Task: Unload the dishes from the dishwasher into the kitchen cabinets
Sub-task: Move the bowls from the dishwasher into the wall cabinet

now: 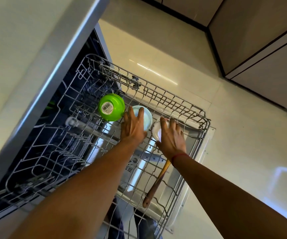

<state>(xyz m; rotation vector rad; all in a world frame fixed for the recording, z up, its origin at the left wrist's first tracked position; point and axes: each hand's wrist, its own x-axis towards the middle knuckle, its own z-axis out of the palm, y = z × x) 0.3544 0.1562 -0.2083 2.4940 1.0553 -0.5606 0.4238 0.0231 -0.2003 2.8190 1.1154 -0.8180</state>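
Arms outstretched, I'm curling my left hand [133, 128] over the pale blue bowl [147, 118], my right hand [172, 137] clasping the white bowl [156, 131].

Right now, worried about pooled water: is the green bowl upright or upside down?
Upside down. The green bowl shows its base, with a barcode sticker, facing up.
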